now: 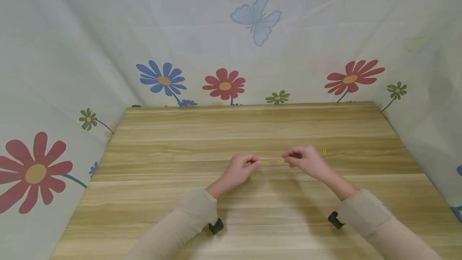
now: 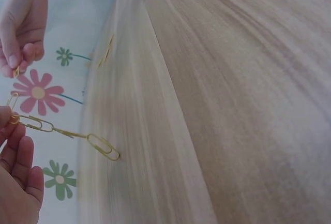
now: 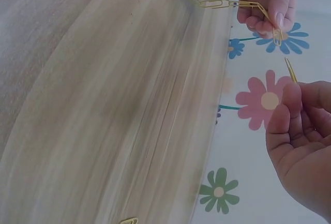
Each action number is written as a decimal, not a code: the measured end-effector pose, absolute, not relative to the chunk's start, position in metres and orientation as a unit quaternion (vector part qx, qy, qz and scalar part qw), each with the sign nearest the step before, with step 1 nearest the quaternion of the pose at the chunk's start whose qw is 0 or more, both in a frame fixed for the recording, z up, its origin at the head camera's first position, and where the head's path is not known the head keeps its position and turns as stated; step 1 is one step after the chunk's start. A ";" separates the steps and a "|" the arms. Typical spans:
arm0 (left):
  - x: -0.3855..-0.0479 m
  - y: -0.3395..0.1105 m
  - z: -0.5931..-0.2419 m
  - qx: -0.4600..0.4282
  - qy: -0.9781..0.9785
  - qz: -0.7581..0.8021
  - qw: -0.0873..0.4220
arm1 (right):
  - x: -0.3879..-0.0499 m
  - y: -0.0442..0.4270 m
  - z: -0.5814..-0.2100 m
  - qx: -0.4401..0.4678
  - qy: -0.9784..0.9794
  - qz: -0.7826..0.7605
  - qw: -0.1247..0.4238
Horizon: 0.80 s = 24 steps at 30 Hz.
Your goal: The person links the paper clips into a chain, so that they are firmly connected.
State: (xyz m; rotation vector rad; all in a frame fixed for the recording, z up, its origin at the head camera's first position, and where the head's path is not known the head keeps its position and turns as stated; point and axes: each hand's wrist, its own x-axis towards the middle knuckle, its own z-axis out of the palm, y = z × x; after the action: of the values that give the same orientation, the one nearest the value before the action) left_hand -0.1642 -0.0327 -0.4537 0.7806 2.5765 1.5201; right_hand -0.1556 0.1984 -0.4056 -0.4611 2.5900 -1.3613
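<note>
One surface point(image 1: 162, 135), wood-grained, in my head view; one flower-printed sheet point(image 1: 202, 23) behind it. Two beige sleeves point(image 1: 173, 224) reach in. Left hand point(image 1: 238, 169): raised, thumb and fingers pinching a yellow paper-clip chain point(image 1: 265, 163) near one end. Right hand point(image 1: 306, 159): raised opposite, pinching one yellow held clip point(image 1: 280, 161), which points toward the chain across a gap. One spare clip point(image 1: 324, 151): lying on the surface, just right of the right hand.

Left wrist view: I count four clips in the chain, which hangs from the left hand; whether its lowest clip touches the surface, I cannot tell. The held clip shows small at the right hand's fingertips.

Right wrist view: I log the held clip tilted, projecting from the right hand's fingertips, near the chain but apart from it. Spare clip: at the bottom edge, partly cut off.
</note>
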 end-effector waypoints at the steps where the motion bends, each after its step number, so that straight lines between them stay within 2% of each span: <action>1: -0.164 -0.033 -0.454 0.252 0.833 0.491 0.026 | -0.156 0.197 -0.405 -0.155 0.871 -0.459 0.088; 17: -0.165 -0.031 -0.453 0.253 0.835 0.487 0.026 | -0.161 0.180 -0.411 -0.132 0.863 -0.479 0.087; 24: -0.165 -0.032 -0.453 0.251 0.833 0.493 0.033 | -0.161 0.176 -0.414 -0.116 0.851 -0.501 0.105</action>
State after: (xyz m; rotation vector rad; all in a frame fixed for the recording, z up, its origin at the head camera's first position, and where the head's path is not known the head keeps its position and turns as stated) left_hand -0.1645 -0.0322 -0.4533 0.7736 2.5625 1.5163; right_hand -0.1611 0.1763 -0.4135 -0.3433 2.5094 -1.4773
